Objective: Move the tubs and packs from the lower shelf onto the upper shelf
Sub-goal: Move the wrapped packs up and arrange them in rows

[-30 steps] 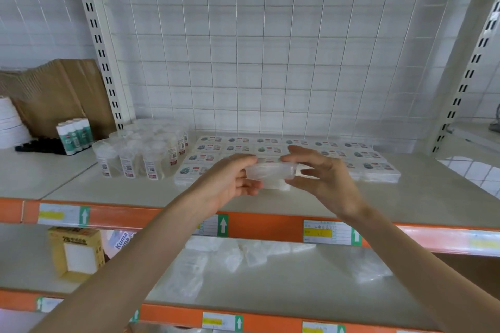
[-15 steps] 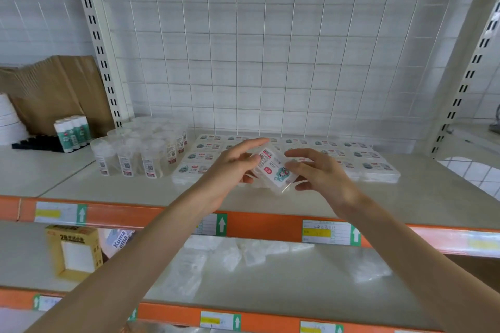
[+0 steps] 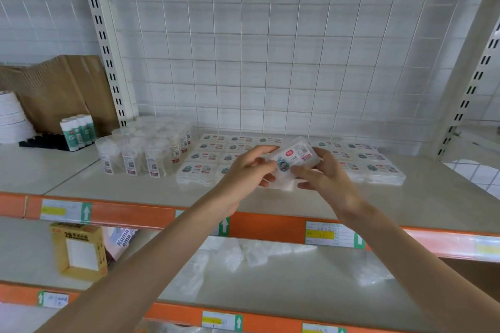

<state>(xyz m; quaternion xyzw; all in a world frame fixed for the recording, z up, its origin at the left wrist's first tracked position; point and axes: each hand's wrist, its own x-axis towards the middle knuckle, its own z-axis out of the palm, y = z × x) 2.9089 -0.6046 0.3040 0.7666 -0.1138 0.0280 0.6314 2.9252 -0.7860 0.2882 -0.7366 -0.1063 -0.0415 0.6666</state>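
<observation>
Two hands: left hand, right hand; one held pack; one yellow box.

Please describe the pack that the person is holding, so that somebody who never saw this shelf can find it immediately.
Look at the upper shelf, above the orange front rail, where flat packs lie in rows. In front of those rows, the left hand and right hand hold one clear plastic pack. It alone is tilted in the air, its red-marked label facing the camera.

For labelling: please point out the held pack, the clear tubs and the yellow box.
held pack (image 3: 291, 157), head view, on its printed label.
clear tubs (image 3: 129, 157), head view, on a front tub's side.
yellow box (image 3: 81, 251), head view, on its front face.
</observation>
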